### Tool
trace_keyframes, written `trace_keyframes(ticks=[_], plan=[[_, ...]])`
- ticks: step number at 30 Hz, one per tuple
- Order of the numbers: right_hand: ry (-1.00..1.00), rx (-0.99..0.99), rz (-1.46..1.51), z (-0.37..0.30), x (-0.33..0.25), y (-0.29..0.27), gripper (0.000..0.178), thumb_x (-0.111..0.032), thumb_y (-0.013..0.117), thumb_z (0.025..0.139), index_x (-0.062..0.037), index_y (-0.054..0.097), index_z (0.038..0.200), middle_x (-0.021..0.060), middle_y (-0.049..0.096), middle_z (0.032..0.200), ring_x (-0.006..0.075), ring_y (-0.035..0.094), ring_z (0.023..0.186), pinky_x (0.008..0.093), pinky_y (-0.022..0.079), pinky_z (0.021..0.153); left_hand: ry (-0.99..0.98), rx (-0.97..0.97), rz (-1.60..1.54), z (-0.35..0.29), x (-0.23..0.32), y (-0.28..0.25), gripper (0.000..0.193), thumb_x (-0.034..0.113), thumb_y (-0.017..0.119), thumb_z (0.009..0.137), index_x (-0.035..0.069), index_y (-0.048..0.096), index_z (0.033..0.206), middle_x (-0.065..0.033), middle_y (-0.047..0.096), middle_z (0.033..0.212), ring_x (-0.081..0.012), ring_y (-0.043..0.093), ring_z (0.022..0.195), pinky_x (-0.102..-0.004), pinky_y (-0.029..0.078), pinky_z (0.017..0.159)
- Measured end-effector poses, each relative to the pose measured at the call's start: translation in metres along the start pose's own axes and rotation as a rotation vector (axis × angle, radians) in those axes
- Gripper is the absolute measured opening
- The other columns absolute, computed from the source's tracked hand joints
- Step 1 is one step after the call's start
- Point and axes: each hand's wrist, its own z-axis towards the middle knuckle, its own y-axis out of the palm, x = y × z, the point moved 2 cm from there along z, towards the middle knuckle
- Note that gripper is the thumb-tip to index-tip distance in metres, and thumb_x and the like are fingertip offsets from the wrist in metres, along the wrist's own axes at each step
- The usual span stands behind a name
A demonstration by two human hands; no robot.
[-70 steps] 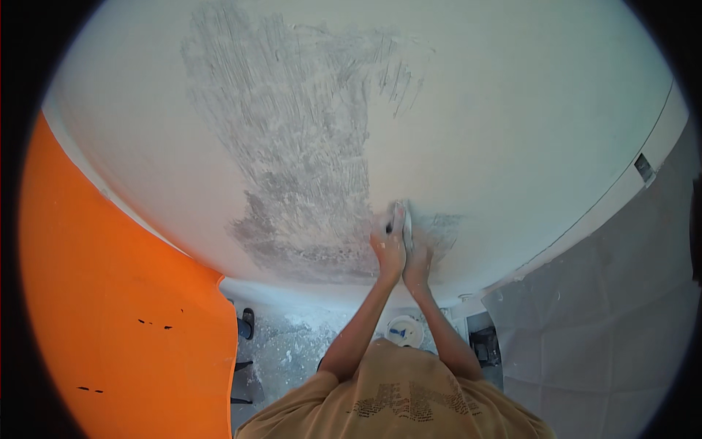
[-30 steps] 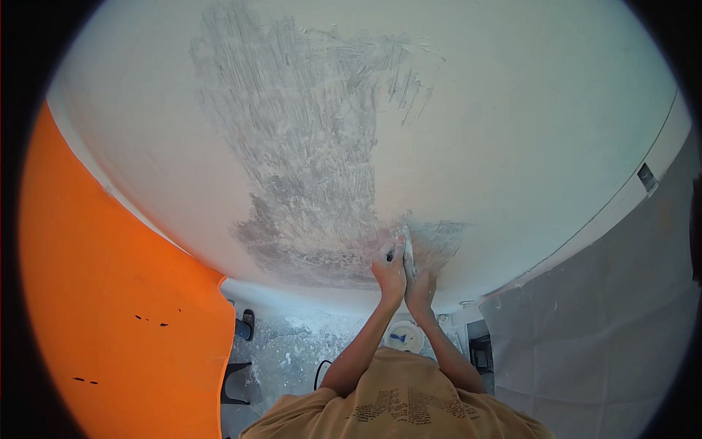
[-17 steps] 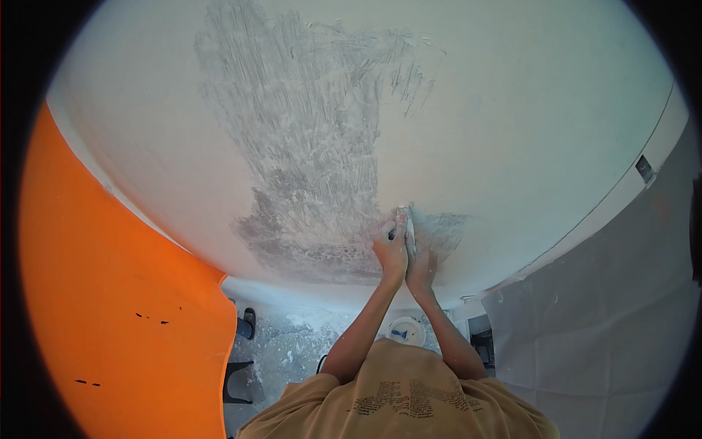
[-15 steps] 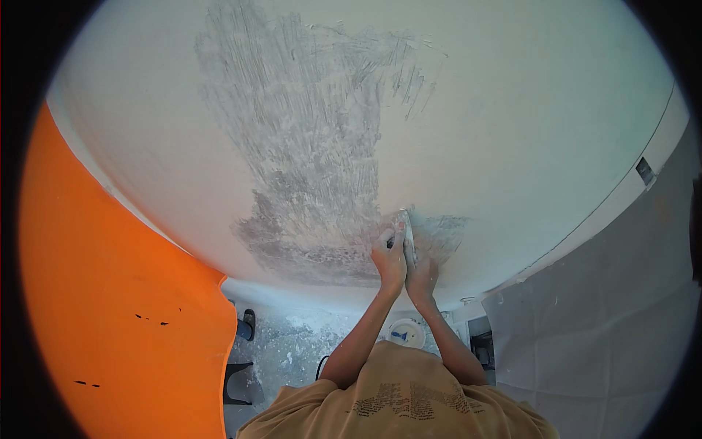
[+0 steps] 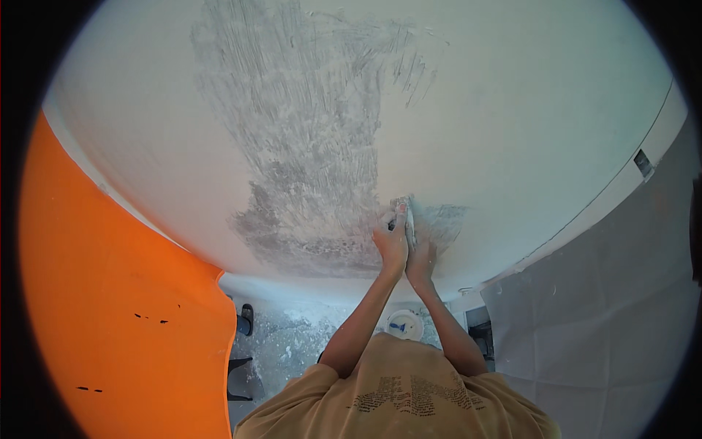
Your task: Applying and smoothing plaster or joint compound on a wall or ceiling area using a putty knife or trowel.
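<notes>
Close together in front of the pale wall [image 5: 504, 132], both my hands are closed at the lower part of a rough grey scraped patch [image 5: 307, 139]. My left hand [image 5: 390, 241] grips a putty knife [image 5: 401, 200] with a dark handle part and a whitish, smeared blade pointing up the wall. Right beside it, my right hand [image 5: 421, 262] is closed around a flat, pale-edged tool [image 5: 410, 223] that stands upright against the first. Its exact kind is hard to make out, since the fingers cover most of it. White residue coats the fingers.
Below the wall, a white bucket [image 5: 404, 325] with a blue-handled tool in it stands on the white-spattered floor [image 5: 292, 333]. An orange sheet [image 5: 124, 293] hangs at left, a grey sheet [image 5: 585, 314] at right. Someone's shoe [image 5: 247, 320] shows beside the orange sheet.
Both hands have shifted slightly up and away from me, staying together. The putty knife's blade now shows a broader face beside the left thumb.
</notes>
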Motion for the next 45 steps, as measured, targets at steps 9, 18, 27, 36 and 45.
trace_keyframes(ticks=[9, 18, 27, 36, 45], plan=[[-0.050, -0.012, 0.060, 0.030, -0.020, 0.008, 0.046, -0.035, 0.051, 0.097, 0.0059, 0.065, 0.082, 0.0272, 0.059, 0.067, 0.0412, 0.058, 0.060, 0.0487, 0.041, 0.059, 0.097, 0.029, -0.078, 0.023, 0.050, 0.005, 0.041, 0.029, 0.063, 0.093, -0.001, 0.055, 0.066, -0.0011, 0.043, 0.058, -0.0087, 0.037, 0.056, -0.0297, 0.031, 0.050], [0.207, -0.371, 0.242, -0.054, 0.035, 0.005, 0.038, -0.029, 0.052, 0.098, 0.0039, 0.061, 0.083, 0.0189, 0.054, 0.059, 0.0256, 0.052, 0.050, 0.0387, 0.040, 0.052, -0.047, -0.053, -0.071, -0.018, -0.053, -0.032, 0.041, 0.029, 0.062, 0.094, 0.000, 0.053, 0.067, 0.0014, 0.041, 0.057, -0.0078, 0.036, 0.057, -0.0291, 0.031, 0.050], [0.212, -0.381, 0.361, -0.044, 0.044, 0.045, 0.034, -0.025, 0.050, 0.100, 0.0044, 0.057, 0.083, 0.0159, 0.051, 0.059, 0.0164, 0.050, 0.050, 0.0349, 0.040, 0.052, 0.002, -0.025, 0.052, 0.008, -0.044, -0.031, 0.041, 0.028, 0.063, 0.093, 0.000, 0.051, 0.065, 0.0012, 0.041, 0.057, -0.0083, 0.037, 0.056, -0.0296, 0.031, 0.049], [0.095, -0.241, 0.387, -0.031, 0.027, 0.055, 0.033, -0.024, 0.049, 0.100, 0.0051, 0.062, 0.094, 0.0213, 0.056, 0.065, 0.0219, 0.052, 0.054, 0.0372, 0.042, 0.055, -0.032, 0.006, 0.024, 0.018, -0.041, -0.029, 0.042, 0.028, 0.064, 0.092, 0.002, 0.049, 0.064, 0.0001, 0.041, 0.056, -0.0074, 0.036, 0.054, -0.0288, 0.032, 0.048], [0.184, -0.222, 0.412, -0.054, 0.022, 0.055, 0.033, -0.023, 0.048, 0.100, 0.0047, 0.063, 0.090, 0.0185, 0.056, 0.062, 0.0178, 0.051, 0.054, 0.0371, 0.041, 0.054, 0.066, 0.041, 0.133, 0.012, -0.055, -0.038, 0.043, 0.028, 0.065, 0.092, 0.001, 0.049, 0.062, -0.0007, 0.037, 0.053, -0.0081, 0.034, 0.054, -0.0309, 0.030, 0.048]])
